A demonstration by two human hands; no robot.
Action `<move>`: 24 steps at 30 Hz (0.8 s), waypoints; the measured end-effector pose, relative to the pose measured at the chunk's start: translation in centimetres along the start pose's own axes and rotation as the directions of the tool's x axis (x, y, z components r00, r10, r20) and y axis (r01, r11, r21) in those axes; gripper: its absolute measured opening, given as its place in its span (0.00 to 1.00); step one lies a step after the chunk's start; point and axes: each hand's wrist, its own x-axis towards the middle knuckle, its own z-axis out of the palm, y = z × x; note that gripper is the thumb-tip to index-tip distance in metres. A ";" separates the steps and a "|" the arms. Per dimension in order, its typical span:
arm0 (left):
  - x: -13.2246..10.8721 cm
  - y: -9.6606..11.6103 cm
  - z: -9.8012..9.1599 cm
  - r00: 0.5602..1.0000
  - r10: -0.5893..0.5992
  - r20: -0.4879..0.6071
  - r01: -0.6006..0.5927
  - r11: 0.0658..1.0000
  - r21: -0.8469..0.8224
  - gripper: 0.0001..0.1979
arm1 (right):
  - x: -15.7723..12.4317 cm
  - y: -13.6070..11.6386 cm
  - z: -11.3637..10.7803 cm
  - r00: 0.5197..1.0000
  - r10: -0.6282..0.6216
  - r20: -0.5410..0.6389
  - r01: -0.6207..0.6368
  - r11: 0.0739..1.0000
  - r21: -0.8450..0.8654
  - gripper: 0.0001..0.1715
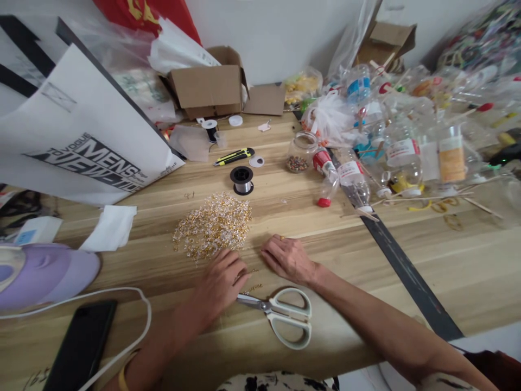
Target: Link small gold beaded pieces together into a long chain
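Nearest the camera, a patterned garment (277,382) shows at the bottom edge; beyond it, cream-handled scissors (265,307) lie on the wood-grain counter (334,239). The left hand (222,278) is at the near edge of a heap of gold-and-clear beaded strands (215,224), its fingers curled under; the right hand (292,259) rests apart from the heap, fingers bent down toward the counter. Whether either hand's fingers pinch anything, I cannot tell. Short gold strand pieces (255,287) lie just beside the left hand, near the scissor blades. The strands look light and limp, probably slick, quick to tangle and weak at their fine links; a loose end at the heap's rim, pinched between fingertips and drawn gently, seems the safest hold.
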 end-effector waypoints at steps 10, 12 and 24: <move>1.9 0.2 1.8 0.994 -0.085 0.069 0.088 0.995 -0.043 0.06 | 0.0 0.1 0.0 0.999 0.026 -0.027 -0.026 1.000 0.017 0.10; 1.8 0.1 2.0 0.996 -0.070 0.049 0.073 0.995 -0.069 0.07 | -0.1 0.2 0.0 0.999 0.039 -0.022 -0.038 0.999 0.011 0.10; 1.3 0.1 1.5 0.986 -0.161 0.046 0.166 0.918 -0.360 0.07 | -0.4 0.5 0.1 0.994 0.105 -0.028 -0.099 0.984 0.150 0.07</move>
